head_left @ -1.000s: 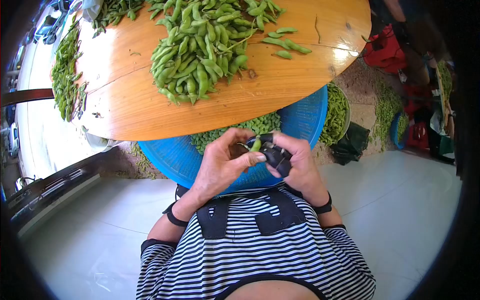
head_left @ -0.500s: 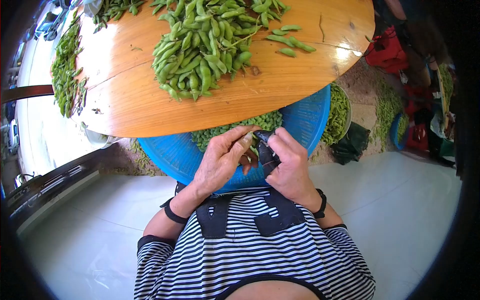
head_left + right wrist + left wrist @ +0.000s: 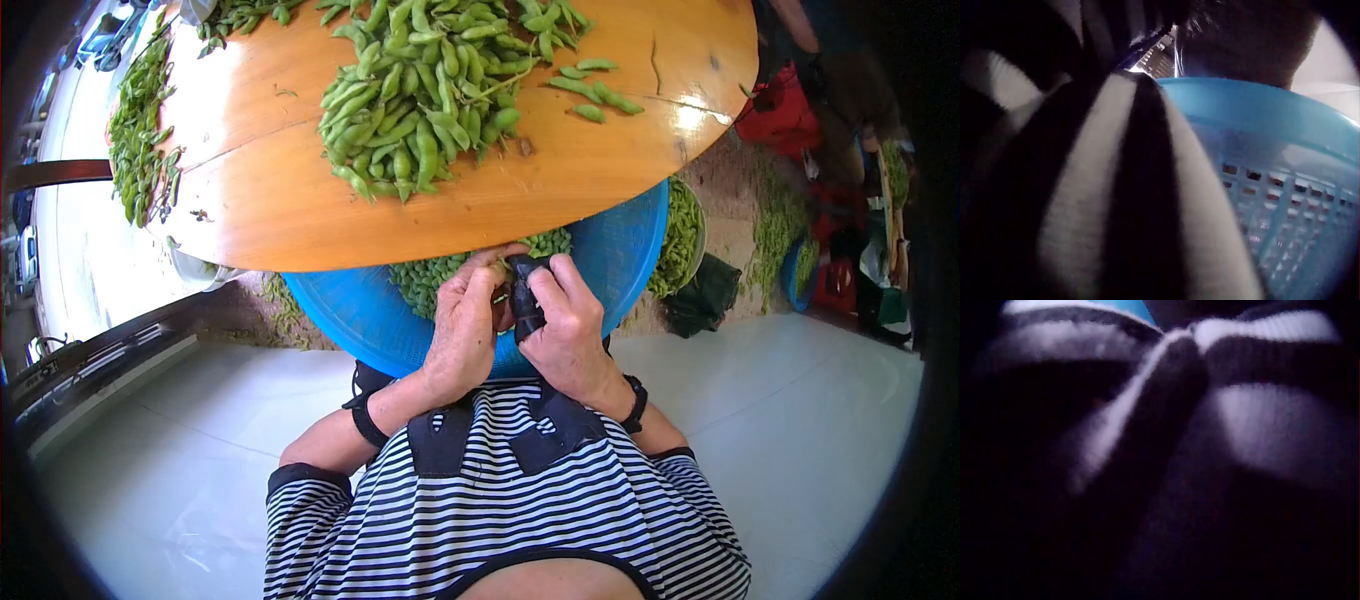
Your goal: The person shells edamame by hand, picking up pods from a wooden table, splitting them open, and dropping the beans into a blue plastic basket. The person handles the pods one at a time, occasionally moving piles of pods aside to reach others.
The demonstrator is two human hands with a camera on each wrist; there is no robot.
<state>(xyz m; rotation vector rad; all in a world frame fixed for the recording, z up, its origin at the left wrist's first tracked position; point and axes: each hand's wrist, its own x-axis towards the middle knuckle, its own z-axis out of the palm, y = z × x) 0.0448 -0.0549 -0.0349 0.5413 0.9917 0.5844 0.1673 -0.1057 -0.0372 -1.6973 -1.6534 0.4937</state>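
Over the blue basket (image 3: 345,318), both hands meet in the head view. The left hand (image 3: 466,325) has its thumb and fingers curled together at a green pod, mostly hidden by the fingers. Black wrapping covers a thumb or finger of the right hand (image 3: 568,330), whose other fingers are bent and touch the pod area. Shelled green beans (image 3: 425,285) lie in the basket below. A heap of pods (image 3: 425,100) rests on the wooden table (image 3: 270,220). The left wrist view shows mostly striped cloth (image 3: 1260,419); the right wrist view shows cloth and the basket's side (image 3: 1272,119).
The table edge overhangs the basket. Loose pods (image 3: 603,95) lie right of the heap, more pods (image 3: 140,120) at the table's left. On the floor to the right are a bowl of pods (image 3: 680,235), a dark green bag (image 3: 708,295) and red items (image 3: 780,115).
The green pod seen between the hands a second ago is now mostly covered by fingers. The hands have drawn closer together, and the left hand has shifted right. The view has shifted slightly.
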